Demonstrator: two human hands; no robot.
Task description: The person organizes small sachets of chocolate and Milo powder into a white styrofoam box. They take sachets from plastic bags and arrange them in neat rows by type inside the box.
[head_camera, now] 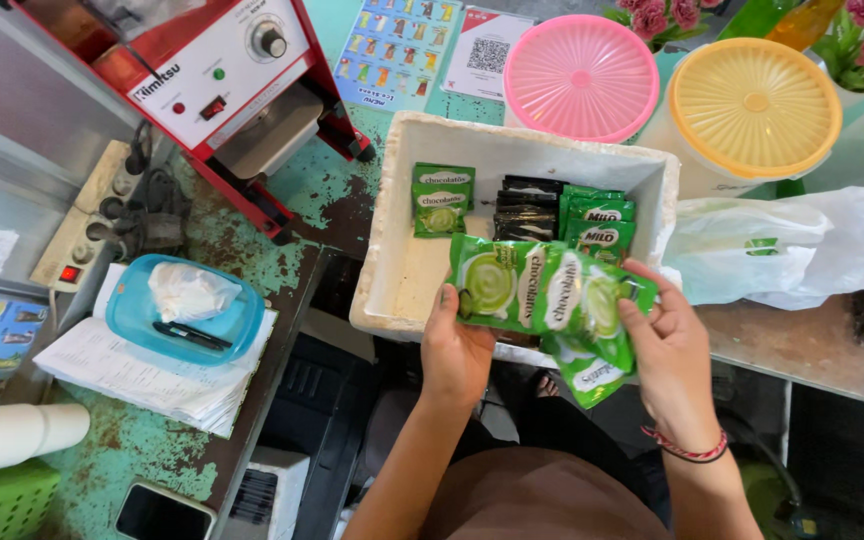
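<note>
Both hands grip a strip of joined green drink sachets (550,295), held just over the near edge of the white foam box (392,230). Left hand (455,345) pinches the strip's left end, thumb on top; right hand (667,350) clasps the right end, a further sachet hanging below. Red cord bracelet (690,450) on the right wrist. Inside the box: more green sachets (442,198) far left, black ones (527,210) middle. Pink lid (580,78) and yellow lid (755,105) sit far right; red sealing machine (227,90) far left.

2 hands (457,350), 3 lidded tubs (752,105), 1 foam box (392,270), 1 sealer machine (222,80).
</note>
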